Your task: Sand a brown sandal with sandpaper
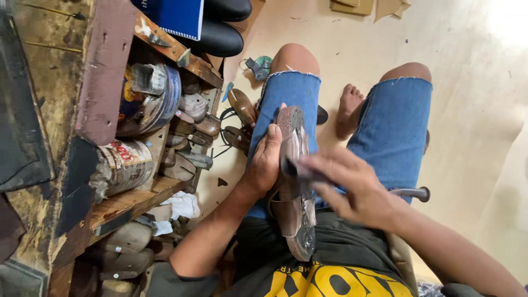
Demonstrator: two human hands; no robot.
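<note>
Sandal held on the lap, a small tool worked across it.

Wooden shelf [165, 187] of tins at left; the left hand [264, 162] has its grip clamped on a brown sandal [294, 181] lying along the thigh, sole edge up. The right hand [352, 184], motion-blurred, pinches a dark tool [300, 170], possibly a brush, against the sandal; the forearm is cut off at the frame's corner.

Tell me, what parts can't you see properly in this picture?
- Head view: the right hand is motion-blurred, so the dark tool it holds cannot be identified.
- The sandal underside is hidden, pressed against the lap, and the left hand covers one edge.
- The tins on the wooden shelf sit in shadow; contents unreadable.
- The black shoes are cut off by the top edge.
</note>
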